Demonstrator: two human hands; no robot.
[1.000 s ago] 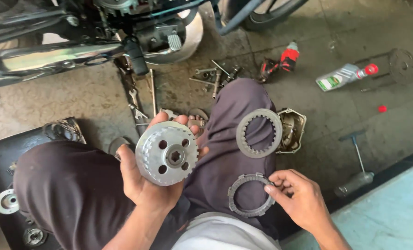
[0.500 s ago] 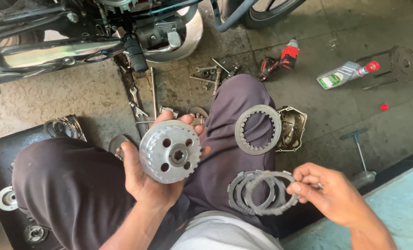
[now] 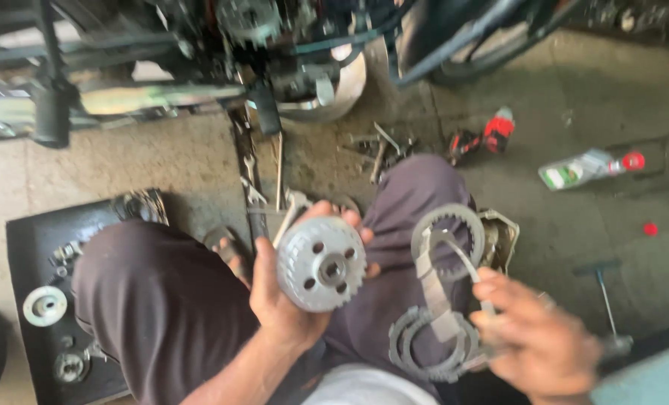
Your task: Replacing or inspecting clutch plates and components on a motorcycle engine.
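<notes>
My left hand [image 3: 286,300] holds a round grey metal clutch hub [image 3: 321,264] with holes and a toothed rim, face up above my lap. My right hand [image 3: 533,337], blurred by motion, grips a thin metal ring plate [image 3: 443,281] lifted on edge over my right thigh. Under it a stack of toothed friction rings [image 3: 417,349] lies on my thigh. Another toothed ring plate [image 3: 448,232] rests flat on my right knee.
A motorcycle's engine and frame [image 3: 274,45] fill the top. Loose wrenches [image 3: 263,187] and tools [image 3: 383,146] lie on the concrete floor, with a red tool [image 3: 492,131], a plastic bottle [image 3: 589,169] and a T-handle tool [image 3: 601,289]. A black tray [image 3: 38,240] with parts sits at left.
My right hand has lifted one thin ring plate off the stack on my thigh and raised it on edge. The left hand still holds the hub, and the view has moved closer.
</notes>
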